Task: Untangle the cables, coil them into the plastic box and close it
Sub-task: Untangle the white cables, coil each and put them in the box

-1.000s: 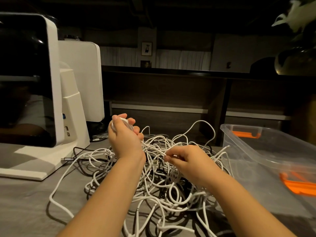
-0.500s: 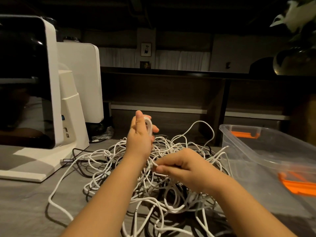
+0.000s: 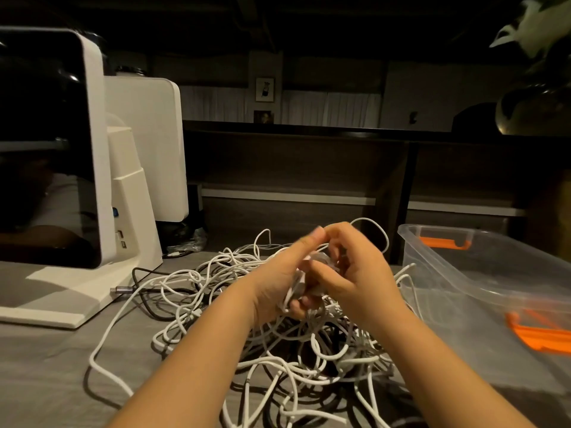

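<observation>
Left hand (image 3: 279,281) and right hand (image 3: 355,273): fingers (image 3: 312,242) curled together round a small bunch of white cable, raised just above the heap. Cables (image 3: 278,359): thin, white, a few dark strands, densely tangled loops sprawled on the grey table (image 3: 46,381) beneath and around the fingers. Plastic box (image 3: 482,288): clear, orange latches, just right of the fingers.
</observation>
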The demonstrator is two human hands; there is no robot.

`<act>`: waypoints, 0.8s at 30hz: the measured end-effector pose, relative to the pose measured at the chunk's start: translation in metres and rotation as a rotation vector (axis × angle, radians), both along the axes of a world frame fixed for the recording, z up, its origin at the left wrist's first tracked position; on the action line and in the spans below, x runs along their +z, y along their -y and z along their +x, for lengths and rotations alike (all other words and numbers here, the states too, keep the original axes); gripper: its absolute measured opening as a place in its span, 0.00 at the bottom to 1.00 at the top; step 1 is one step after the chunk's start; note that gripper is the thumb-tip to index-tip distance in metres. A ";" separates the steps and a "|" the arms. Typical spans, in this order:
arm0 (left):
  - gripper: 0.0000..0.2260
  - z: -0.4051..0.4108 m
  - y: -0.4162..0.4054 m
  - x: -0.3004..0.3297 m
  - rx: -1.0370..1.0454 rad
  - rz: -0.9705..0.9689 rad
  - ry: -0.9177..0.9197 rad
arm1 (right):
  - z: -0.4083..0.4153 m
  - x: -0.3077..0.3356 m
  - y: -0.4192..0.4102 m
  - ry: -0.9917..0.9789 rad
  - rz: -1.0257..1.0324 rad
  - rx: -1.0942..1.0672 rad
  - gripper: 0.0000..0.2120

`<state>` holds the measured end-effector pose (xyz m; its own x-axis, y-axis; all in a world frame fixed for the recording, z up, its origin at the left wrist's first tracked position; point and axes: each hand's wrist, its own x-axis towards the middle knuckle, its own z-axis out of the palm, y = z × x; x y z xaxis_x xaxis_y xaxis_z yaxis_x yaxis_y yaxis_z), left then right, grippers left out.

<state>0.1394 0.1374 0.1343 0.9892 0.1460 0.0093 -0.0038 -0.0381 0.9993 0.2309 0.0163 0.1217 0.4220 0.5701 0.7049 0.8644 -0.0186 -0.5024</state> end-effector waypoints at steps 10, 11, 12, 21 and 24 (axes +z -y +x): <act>0.20 -0.002 -0.002 -0.004 -0.192 -0.117 -0.023 | 0.006 0.004 0.001 -0.312 -0.035 0.109 0.05; 0.17 -0.002 0.000 -0.003 -0.173 -0.085 -0.003 | 0.006 0.004 0.002 -0.338 -0.051 0.147 0.05; 0.15 -0.002 0.001 -0.003 -0.147 -0.047 0.017 | 0.007 0.005 0.003 -0.353 -0.068 0.183 0.06; 0.20 -0.007 0.005 0.001 -0.136 -0.018 0.025 | 0.007 0.003 0.001 -0.407 0.035 0.239 0.05; 0.22 -0.007 0.003 0.001 -0.114 0.031 0.021 | 0.006 0.003 0.003 -0.355 0.048 0.213 0.05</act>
<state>0.1325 0.1340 0.1358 0.9989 0.0324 0.0329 -0.0307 -0.0668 0.9973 0.2369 0.0135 0.1248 0.5199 0.6408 0.5649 0.6194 0.1726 -0.7659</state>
